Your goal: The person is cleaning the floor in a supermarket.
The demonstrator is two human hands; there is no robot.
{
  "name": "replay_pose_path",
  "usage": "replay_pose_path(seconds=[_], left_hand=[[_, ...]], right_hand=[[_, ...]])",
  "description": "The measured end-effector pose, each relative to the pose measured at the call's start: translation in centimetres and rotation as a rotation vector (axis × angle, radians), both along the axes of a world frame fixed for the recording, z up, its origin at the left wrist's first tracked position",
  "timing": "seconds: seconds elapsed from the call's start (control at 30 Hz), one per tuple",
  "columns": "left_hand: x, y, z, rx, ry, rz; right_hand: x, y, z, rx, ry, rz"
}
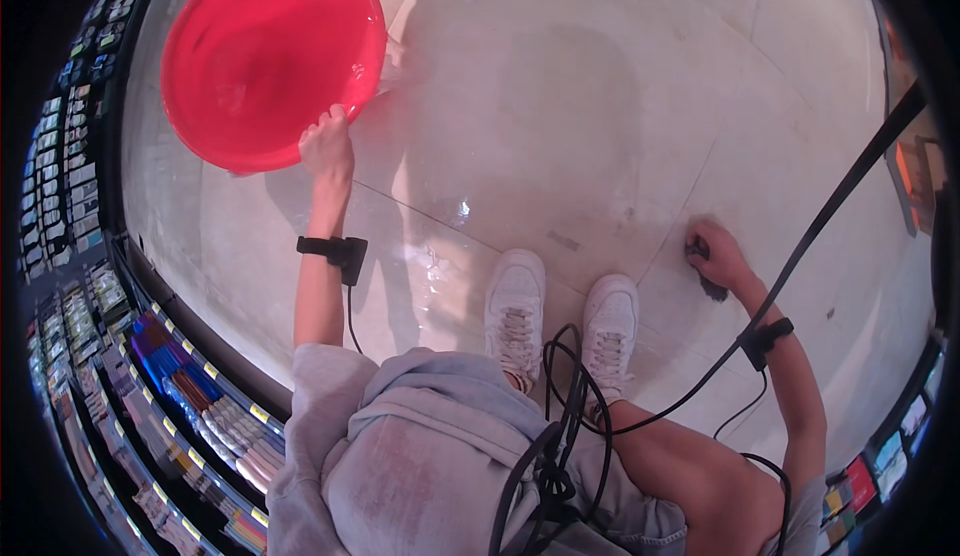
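Observation:
My left hand (pixel 328 144) is closed on the near rim of a round red basin (pixel 372 51) at the upper left. The basin looks tilted, though how far its edge stands off the floor I cannot tell. Low at the right, my right hand (pixel 718 249) is closed around a small dark brush (pixel 713 288), which is against the pale floor. My fingers and palm cover much of the brush. Each wrist wears a black strap, with a small box and a thin cable.
The pale tiled floor (pixel 570 126) has wet, shiny patches. My white shoes (pixel 515 301) stand between my hands. A black cable (pixel 810 231) runs across the right side to a tangle at my lap. Stocked shelves (pixel 185 381) line the left; more goods show at lower right.

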State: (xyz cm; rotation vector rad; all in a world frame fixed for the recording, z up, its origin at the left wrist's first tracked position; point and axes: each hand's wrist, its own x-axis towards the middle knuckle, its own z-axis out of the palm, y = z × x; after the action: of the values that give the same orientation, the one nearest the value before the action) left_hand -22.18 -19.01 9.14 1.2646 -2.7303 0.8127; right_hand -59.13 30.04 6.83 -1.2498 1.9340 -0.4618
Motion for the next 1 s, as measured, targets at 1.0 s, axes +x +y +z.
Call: replay_pose_path(seconds=[1.0], left_hand=[[9.4, -8.5, 5.8, 0.173, 0.368, 0.186]], right_hand=[[-0.6, 4.5, -6.1, 0.041, 0.042, 0.041]])
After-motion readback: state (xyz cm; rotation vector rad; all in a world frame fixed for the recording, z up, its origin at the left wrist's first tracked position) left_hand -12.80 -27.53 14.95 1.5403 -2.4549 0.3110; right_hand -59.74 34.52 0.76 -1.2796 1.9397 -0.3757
